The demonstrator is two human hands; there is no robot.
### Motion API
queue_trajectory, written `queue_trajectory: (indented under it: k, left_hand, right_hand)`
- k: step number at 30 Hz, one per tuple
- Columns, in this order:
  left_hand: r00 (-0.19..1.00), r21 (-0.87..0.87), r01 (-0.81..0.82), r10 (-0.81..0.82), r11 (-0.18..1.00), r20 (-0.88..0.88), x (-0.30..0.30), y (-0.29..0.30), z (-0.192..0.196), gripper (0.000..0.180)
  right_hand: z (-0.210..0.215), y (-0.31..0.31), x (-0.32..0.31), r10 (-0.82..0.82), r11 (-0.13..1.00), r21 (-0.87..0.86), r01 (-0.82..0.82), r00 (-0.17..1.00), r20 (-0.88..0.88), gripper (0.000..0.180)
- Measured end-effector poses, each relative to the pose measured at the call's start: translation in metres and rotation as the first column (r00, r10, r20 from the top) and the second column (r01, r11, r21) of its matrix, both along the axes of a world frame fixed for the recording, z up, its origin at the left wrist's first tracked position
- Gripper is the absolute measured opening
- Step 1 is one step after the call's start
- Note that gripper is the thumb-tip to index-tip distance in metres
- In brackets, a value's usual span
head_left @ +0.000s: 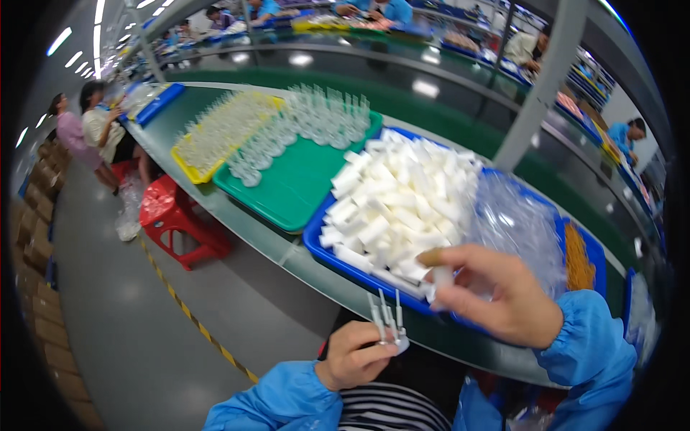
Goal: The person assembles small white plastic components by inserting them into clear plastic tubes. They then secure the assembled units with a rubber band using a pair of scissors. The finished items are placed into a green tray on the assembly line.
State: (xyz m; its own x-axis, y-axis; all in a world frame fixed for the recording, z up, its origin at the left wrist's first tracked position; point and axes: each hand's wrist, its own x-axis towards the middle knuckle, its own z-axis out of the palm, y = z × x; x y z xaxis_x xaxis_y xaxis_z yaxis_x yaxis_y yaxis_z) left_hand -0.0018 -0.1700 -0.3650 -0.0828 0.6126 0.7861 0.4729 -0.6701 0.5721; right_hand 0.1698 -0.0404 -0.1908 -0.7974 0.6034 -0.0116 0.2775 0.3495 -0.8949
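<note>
One wide fisheye view looks from the wearer's head, forward and down, close above the bare left fingers (368,353) and bare right fingers (474,257); the long green-topped desk (298,255) crosses it slantwise from upper left to lower right, while the smooth grey floor (215,316) recedes at left

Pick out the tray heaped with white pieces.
The blue tray immediately right of the green tray: white pieces fill it, whereas the green tray and yellow tray carry clear parts.
</note>
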Motion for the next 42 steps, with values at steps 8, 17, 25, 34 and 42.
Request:
queue_trajectory:
  k: [8,17,25,34,42]
  left_hand:
    - [0.952,-0.243,0.243,-0.183,0.939,0.245,0.001,-0.033,0.022,0.031]
    - [0.753,-0.233,0.520,-0.312,0.822,0.580,-0.008,-0.068,0.034,0.030]
    - [0.755,-0.274,0.442,-0.189,0.854,0.627,0.003,-0.077,0.031,0.028]
    - [0.881,-0.330,0.344,-0.180,0.879,0.438,0.002,-0.064,0.027,0.024]
    - [0.975,-0.243,0.124,-0.073,0.962,0.209,-0.004,-0.042,0.027,0.030]
  right_hand:
    - [-0.059,-0.061,0.041,-0.159,0.745,-0.661,0.092,0.986,-0.042,0.043]
    - [-0.082,-0.055,0.000,-0.515,0.611,-0.778,0.145,0.819,-0.251,0.043]
    - [-0.094,-0.054,-0.001,-0.454,0.604,-0.795,0.051,0.842,-0.292,0.041]
    - [-0.105,-0.062,0.005,-0.377,0.795,-0.601,0.089,0.848,-0.374,0.033]
    - [-0.115,-0.077,-0.004,-0.197,0.980,-0.102,0.172,0.914,-0.354,0.020]
